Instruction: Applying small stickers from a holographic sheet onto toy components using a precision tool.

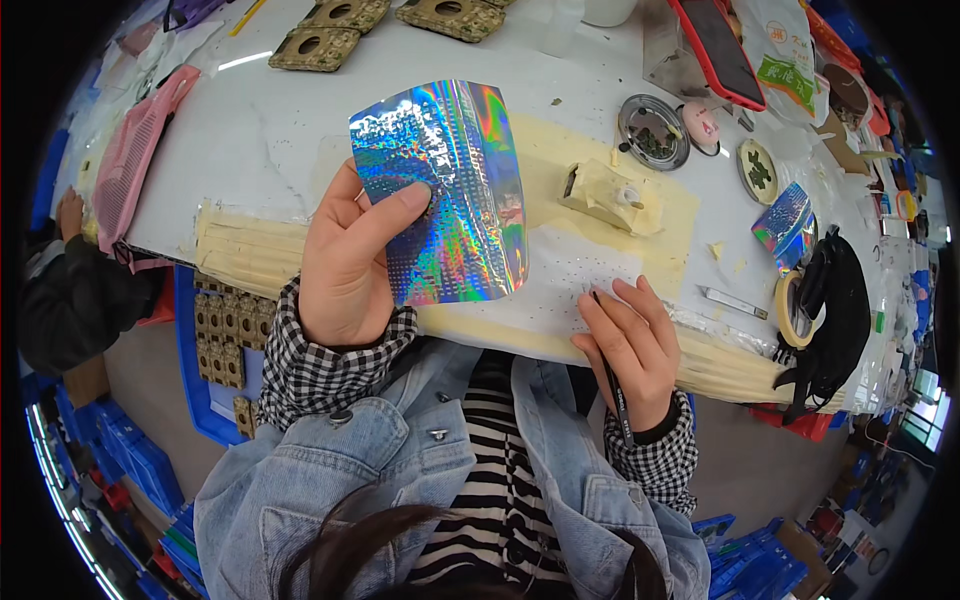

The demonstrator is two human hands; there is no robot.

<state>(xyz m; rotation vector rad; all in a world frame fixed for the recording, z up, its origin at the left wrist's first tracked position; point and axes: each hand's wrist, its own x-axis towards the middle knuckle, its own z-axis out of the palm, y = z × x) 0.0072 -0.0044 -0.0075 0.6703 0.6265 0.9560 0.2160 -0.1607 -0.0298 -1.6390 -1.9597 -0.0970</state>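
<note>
My left hand [365,245] is closed on a shiny holographic sticker sheet [455,200], thumb on its front face. Rows of small raised shapes cover much of the sheet, which is raised over the table's near edge and bends slightly. At the right, my right hand [632,350] grips slim black tweezers [616,395], their tip pointing up and away from me. That hand is just above a white patch [570,270] dotted with tiny dark specks. Beyond it, a small block wrapped in cream tape [610,198] sits on the taped table surface.
Camouflage-patterned housings [318,48] lie at the far left; more fill a blue tray [215,400] below the edge. At right are a round metal dish [655,130], a red-cased phone [720,55], a utility knife [733,301], a tape roll [795,310] and a black cloth item [835,320].
</note>
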